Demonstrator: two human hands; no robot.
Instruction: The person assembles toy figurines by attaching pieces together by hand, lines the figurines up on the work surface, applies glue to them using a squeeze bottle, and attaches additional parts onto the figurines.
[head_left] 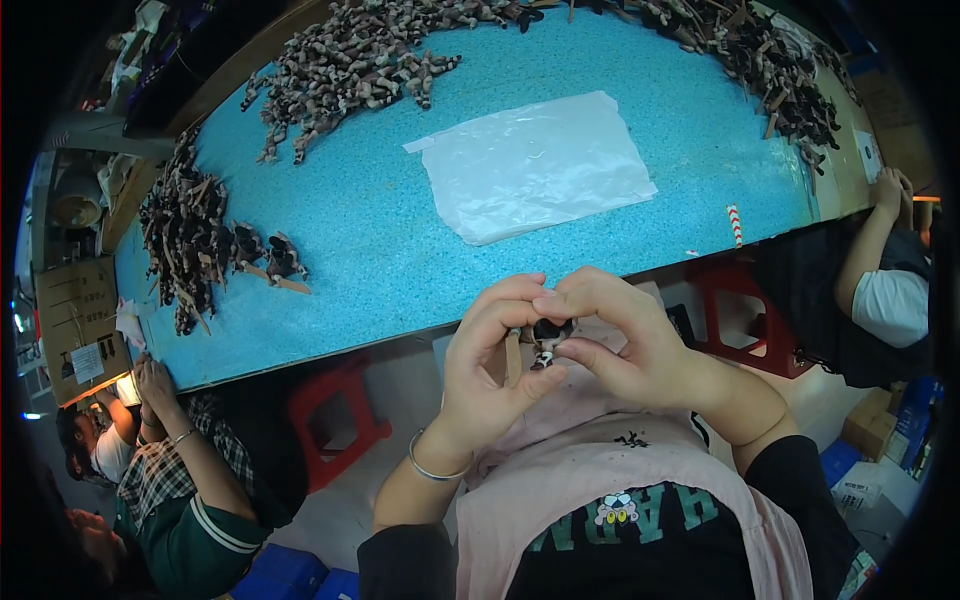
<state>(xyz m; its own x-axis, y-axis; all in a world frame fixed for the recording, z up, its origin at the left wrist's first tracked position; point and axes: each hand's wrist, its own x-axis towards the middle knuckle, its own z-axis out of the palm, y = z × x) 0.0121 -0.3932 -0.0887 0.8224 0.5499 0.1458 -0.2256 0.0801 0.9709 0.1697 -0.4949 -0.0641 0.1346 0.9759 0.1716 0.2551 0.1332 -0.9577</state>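
Nearest, over a pink apron [600, 470], left hand [490, 370] and right hand [630, 340] meet fingertip to fingertip, both pinching a small dark-and-white piece [547, 340] with a wooden stick [513, 356], held just short of the near edge of the blue speckled table [380, 240]. On the table: a flat clear plastic bag [535, 165] at centre, contents not discernible, heaps of dark pieces on sticks far left [185, 240], far centre [350, 65] and far right [770, 70], plus a red-striped stick [735, 225] right. Red stools [335, 420] stand below on the pale floor; other people's arms work at left [160, 400] and right [880, 230].
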